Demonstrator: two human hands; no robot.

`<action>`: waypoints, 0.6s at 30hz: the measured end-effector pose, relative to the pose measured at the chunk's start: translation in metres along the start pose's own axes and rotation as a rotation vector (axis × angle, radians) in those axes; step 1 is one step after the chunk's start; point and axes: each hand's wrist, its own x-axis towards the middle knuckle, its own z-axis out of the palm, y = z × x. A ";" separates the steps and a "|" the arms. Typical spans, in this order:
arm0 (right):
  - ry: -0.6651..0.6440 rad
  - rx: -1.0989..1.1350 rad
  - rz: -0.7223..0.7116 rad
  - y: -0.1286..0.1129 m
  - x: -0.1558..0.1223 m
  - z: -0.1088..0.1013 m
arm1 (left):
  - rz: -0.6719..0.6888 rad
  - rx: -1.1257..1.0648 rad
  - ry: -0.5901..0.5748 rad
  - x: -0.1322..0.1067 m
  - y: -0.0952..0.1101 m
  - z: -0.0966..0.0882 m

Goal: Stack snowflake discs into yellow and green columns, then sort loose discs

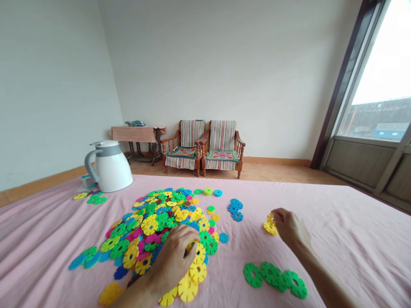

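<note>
A big pile of flat plastic snowflake discs in yellow, green, blue and pink lies on the pink cloth. My left hand rests on the pile's near edge, fingers curled round a yellow disc. My right hand is further right, fingers pinched on a small stack of yellow discs. A row of green discs lies near my right forearm. A small group of blue discs sits between the pile and my right hand.
A white jug stands at the far left of the cloth, with a few green and yellow discs beside it. Beyond are two wooden armchairs, a small table and a large window on the right.
</note>
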 end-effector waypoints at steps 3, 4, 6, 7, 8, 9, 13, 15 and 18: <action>0.065 -0.026 0.010 0.007 0.001 -0.003 | -0.032 -0.021 0.046 0.001 -0.004 0.001; 0.088 -0.016 0.002 0.006 0.001 -0.003 | -0.046 -0.027 0.063 0.001 -0.005 0.001; 0.107 0.047 -0.041 -0.002 -0.001 -0.002 | -0.073 -0.042 0.092 0.001 -0.008 0.001; 0.104 0.093 -0.074 -0.009 -0.003 -0.001 | -0.088 -0.051 0.105 0.001 -0.009 0.000; 0.093 0.142 -0.117 -0.019 -0.007 0.001 | -0.102 -0.060 0.115 0.001 -0.010 0.000; 0.072 0.192 -0.169 -0.030 -0.013 0.003 | -0.114 -0.070 0.125 0.001 -0.011 0.000; -0.157 0.388 -0.430 -0.081 -0.056 0.007 | -0.143 -0.100 0.148 0.001 -0.014 0.001; -0.320 0.461 -0.563 -0.104 -0.083 0.006 | -0.148 -0.111 0.149 0.001 -0.016 0.001; -0.437 0.445 -0.705 -0.125 -0.112 0.006 | -0.150 -0.120 0.159 0.002 -0.017 0.002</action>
